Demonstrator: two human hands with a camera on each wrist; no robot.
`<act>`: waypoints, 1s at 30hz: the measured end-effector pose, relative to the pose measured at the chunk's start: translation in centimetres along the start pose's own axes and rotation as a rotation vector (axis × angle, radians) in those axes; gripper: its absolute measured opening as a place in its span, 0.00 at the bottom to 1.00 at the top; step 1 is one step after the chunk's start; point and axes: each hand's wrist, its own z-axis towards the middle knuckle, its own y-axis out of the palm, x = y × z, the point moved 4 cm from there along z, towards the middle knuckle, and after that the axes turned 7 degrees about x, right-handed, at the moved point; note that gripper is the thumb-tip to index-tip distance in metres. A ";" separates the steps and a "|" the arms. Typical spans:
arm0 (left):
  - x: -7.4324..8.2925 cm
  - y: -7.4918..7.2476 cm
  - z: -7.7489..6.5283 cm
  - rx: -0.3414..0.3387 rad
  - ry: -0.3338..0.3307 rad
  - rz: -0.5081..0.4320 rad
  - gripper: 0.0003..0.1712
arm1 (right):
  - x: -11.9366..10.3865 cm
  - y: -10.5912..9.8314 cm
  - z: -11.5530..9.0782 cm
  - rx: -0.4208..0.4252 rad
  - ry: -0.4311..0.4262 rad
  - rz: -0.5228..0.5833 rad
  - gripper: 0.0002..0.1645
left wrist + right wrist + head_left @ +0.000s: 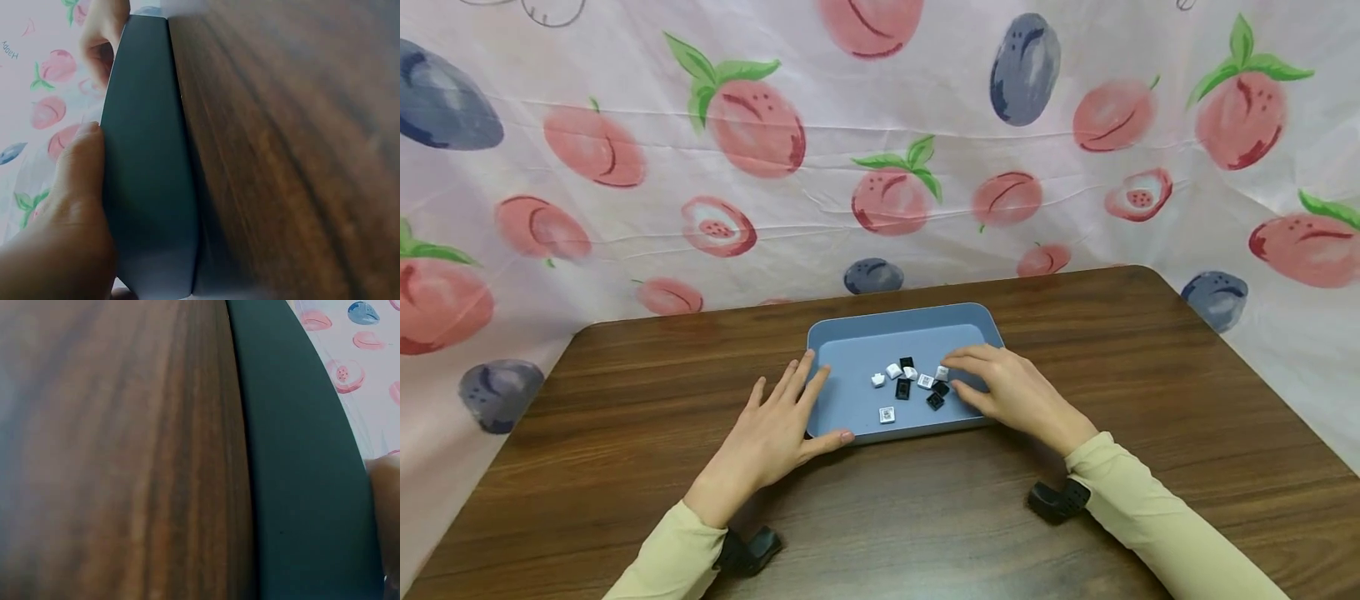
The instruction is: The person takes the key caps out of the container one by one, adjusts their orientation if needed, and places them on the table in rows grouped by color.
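Several small black and white keycaps lie in a shallow blue tray [850, 333], most grouped right of its middle. My left hand [767, 437] spreads its fingers over the tray's left end, thumb along the front rim; the left wrist view shows that thumb [81, 162] against the tray's outer wall. My right hand [1011, 387] reaches over the right side, thumb and fingers apart, fingertips right at a white keycap [942, 373]. Just below are black keycaps [935, 401]. One white keycap [887, 415] lies apart near the front rim. The right wrist view shows mostly the tray's wall [306, 462].
The tray stands on a brown wooden table [880, 508], towards its back edge. Behind hangs a pale cloth [820, 217] printed with fruit. Black wrist-worn devices sit under both wrists, the left one [748, 552] and the right one [1058, 500] close over the table.
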 end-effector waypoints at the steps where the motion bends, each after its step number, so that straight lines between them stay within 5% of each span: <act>1: -0.1 0.1 0.0 -0.007 -0.002 -0.009 0.56 | 0.0 0.2 0.0 -0.015 0.024 0.019 0.18; 8: -0.3 1.1 -0.4 -0.065 -0.020 -0.086 0.58 | -0.1 1.6 -0.1 -0.060 0.146 0.043 0.17; 17: -1.2 0.2 0.6 -0.070 -0.064 -0.125 0.61 | 0.7 1.3 1.5 -0.010 0.232 0.055 0.14; 30: -1.2 1.2 0.8 -0.042 -0.072 -0.133 0.59 | 1.2 1.6 1.1 -0.036 0.315 0.011 0.10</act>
